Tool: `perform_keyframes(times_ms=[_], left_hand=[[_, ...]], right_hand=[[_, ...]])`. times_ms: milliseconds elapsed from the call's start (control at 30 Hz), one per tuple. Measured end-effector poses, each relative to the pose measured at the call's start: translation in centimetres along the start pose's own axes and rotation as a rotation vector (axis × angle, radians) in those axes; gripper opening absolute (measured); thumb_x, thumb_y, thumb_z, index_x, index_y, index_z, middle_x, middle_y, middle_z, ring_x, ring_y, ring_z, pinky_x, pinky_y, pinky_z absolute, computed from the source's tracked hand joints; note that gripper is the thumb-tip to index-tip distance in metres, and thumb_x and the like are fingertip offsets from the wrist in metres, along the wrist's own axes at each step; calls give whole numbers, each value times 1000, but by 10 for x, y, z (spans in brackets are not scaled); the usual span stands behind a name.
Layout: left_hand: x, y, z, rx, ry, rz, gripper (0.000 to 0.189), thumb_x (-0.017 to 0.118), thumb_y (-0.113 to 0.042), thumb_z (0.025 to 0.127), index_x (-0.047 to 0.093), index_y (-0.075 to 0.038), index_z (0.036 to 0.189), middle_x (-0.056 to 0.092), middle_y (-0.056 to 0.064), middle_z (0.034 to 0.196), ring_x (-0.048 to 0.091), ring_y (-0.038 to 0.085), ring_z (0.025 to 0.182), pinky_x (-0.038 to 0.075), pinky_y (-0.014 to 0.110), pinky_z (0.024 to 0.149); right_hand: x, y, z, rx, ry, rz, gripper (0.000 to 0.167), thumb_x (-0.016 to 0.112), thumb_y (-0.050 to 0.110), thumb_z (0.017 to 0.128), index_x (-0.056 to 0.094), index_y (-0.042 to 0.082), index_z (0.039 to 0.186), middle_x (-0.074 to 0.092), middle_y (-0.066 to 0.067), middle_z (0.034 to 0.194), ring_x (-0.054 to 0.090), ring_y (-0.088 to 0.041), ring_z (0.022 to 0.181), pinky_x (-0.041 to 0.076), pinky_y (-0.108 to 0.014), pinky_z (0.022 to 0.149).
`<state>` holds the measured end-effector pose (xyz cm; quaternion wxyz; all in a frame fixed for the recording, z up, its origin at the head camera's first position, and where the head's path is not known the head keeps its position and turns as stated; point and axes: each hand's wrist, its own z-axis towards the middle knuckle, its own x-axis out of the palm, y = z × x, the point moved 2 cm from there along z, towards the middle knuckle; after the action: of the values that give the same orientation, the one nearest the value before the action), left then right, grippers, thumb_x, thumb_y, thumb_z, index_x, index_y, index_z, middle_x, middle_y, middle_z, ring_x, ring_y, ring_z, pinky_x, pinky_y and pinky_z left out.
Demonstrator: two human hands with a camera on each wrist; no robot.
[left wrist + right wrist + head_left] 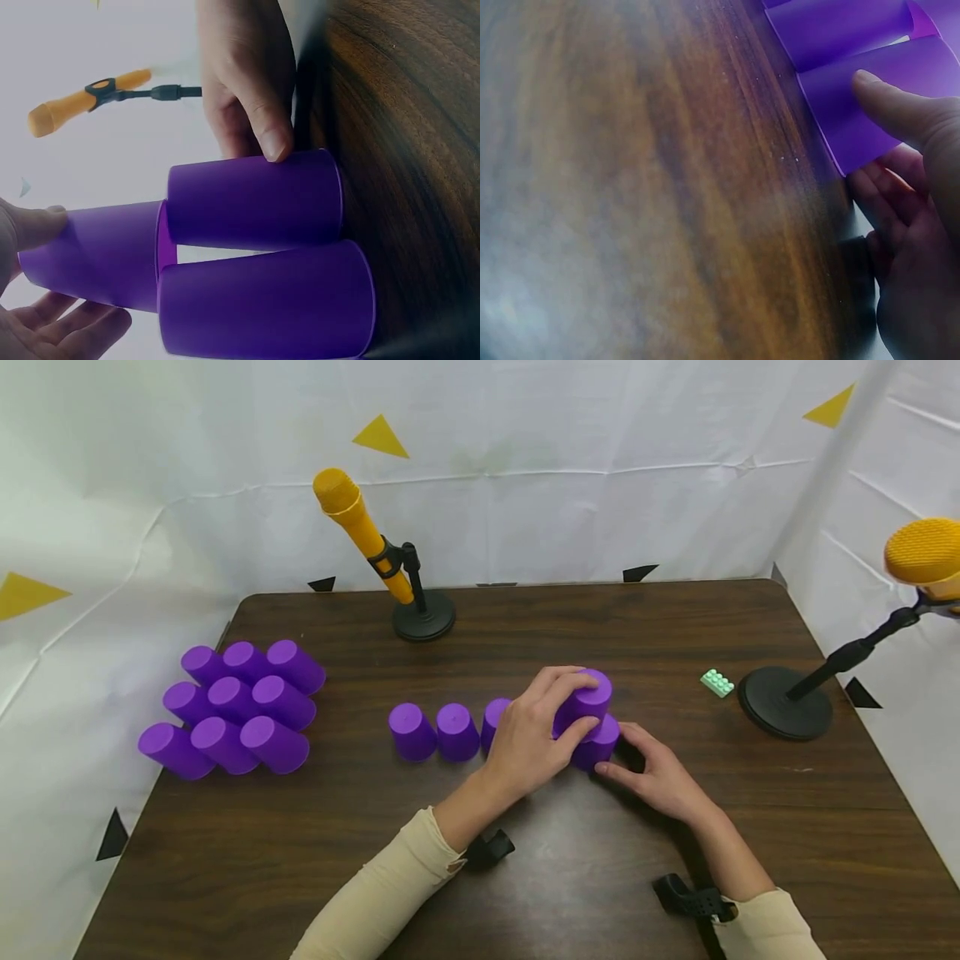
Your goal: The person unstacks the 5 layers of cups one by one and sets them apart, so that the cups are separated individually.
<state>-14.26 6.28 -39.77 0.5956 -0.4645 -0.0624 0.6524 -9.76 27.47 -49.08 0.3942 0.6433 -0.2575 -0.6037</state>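
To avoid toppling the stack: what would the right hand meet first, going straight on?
The right hand would first meet the lower right cup, which it appears to touch; depth beyond that is unclear.

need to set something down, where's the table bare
Front left of the table, between the grouped cups and left sleeve; also toward the back, between the left microphone base and green brick. Crowded: mid-table, around the cup row, left hand and right hand.

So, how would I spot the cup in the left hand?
On the table, find the row of purple cups near the middle. Toward its right end is the left hand. Its cup alone is raised above the row.
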Motion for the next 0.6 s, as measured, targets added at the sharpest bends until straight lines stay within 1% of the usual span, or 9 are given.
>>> perform_keyframes(times_ms=[133,267,333,433,500,600], left_hand=[[-10,-1,-1,11,-13,-16,35,72,-19,91,60,-16,123,55,0,131,54,8,120,47,24,95],[-31,-1,-7,21,-67,-18,33,73,-16,90,60,-15,121,56,2,131,55,11,119,49,28,94],[-47,-1,-13,21,-105,-22,33,73,-14,89,60,-13,119,57,4,131,56,14,118,49,30,95],[-75,4,-26,0,-183,-10,32,75,-9,87,62,-10,116,58,6,130,59,18,115,50,32,93],[-97,12,-37,-29,-241,20,33,76,-6,85,63,-8,115,59,6,129,60,19,112,52,33,90],[-129,31,-51,-98,-327,89,33,77,-3,83,63,-7,113,60,6,127,60,21,111,54,35,89]], right_hand=[[0,-1,0,-1,2,-10,57,74,26,89,52,8,139,56,-12,133,46,-32,129,31,-60,107],[1,-1,1,-4,-2,-23,57,74,26,89,53,7,138,56,-12,132,47,-32,128,32,-59,106],[1,-1,1,-3,-4,-31,57,75,27,89,53,6,137,56,-12,132,47,-31,128,32,-59,106],[2,-1,1,-9,-1,-35,57,75,28,89,53,6,137,56,-12,132,46,-32,128,32,-59,106],[2,-1,1,-12,-3,-38,58,75,28,89,53,6,137,56,-12,132,46,-31,128,32,-59,106],[2,-2,1,-10,-8,-37,58,75,28,88,53,6,138,57,-12,132,46,-31,128,32,-58,107]])
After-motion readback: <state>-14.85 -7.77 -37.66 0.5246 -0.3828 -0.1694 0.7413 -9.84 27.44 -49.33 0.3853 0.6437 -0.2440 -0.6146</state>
